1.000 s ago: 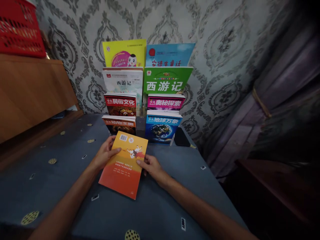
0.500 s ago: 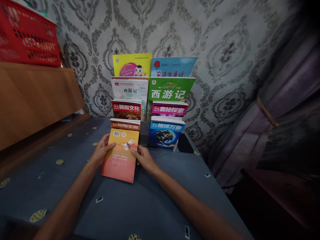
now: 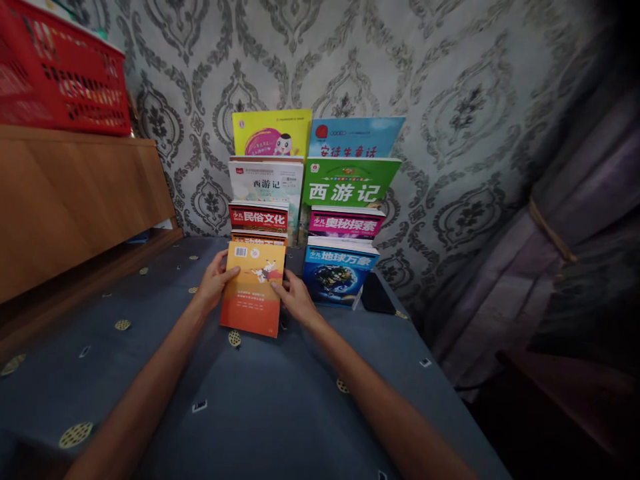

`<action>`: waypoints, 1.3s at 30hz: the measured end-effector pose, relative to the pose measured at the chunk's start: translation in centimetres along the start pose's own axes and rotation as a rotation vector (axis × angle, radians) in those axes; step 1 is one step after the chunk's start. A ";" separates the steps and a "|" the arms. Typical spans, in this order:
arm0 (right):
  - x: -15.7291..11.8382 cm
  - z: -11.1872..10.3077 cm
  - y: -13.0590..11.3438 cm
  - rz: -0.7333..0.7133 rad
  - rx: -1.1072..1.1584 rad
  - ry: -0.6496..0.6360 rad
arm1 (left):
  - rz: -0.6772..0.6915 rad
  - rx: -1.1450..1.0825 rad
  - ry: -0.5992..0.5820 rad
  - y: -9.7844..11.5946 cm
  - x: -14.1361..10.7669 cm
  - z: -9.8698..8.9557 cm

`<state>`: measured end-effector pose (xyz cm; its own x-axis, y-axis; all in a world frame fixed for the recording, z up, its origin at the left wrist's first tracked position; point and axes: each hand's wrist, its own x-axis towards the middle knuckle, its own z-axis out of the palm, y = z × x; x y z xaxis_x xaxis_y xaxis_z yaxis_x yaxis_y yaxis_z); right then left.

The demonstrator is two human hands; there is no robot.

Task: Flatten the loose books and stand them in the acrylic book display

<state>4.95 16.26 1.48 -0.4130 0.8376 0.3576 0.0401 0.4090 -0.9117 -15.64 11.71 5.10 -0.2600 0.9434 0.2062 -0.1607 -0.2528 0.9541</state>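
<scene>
Between my two hands is an orange book, its barcoded cover facing me and upside neither flat nor fully upright. My left hand grips its left edge, thumb on the cover. My right hand grips the right edge the same way, fingers behind. Just behind it, an orange-topped book is mostly hidden. Further back in that left column stand a dark red book, a white book and a yellow book. The right column holds a blue earth-picture book, a magenta one, a green one and a light blue one.
A dark flat object lies right of the blue book on the grey patterned cloth. At left, a red basket sits on a wooden cabinet. A tied curtain hangs at right, before patterned wallpaper.
Both hands have raised the orange book and brought it more upright; it now covers more of the orange-topped book behind. The whole view has shifted slightly.
</scene>
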 end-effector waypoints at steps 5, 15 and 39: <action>0.7 -0.4 0.0 -0.012 -0.026 0.024 | 0.028 0.013 0.021 -0.3 0.6 0.2; 2.8 -1.2 -1.9 -0.187 -0.194 0.103 | 0.232 0.072 0.071 1.2 2.8 0.9; 3.2 -2.0 -3.1 -0.443 -0.416 0.275 | 0.503 0.188 0.018 4.3 3.3 1.7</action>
<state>5.31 18.36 5.87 -0.2259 0.5977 0.7692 0.2902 0.7951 -0.5326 -15.57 14.12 10.30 -0.2772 0.7116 0.6455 0.1608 -0.6280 0.7614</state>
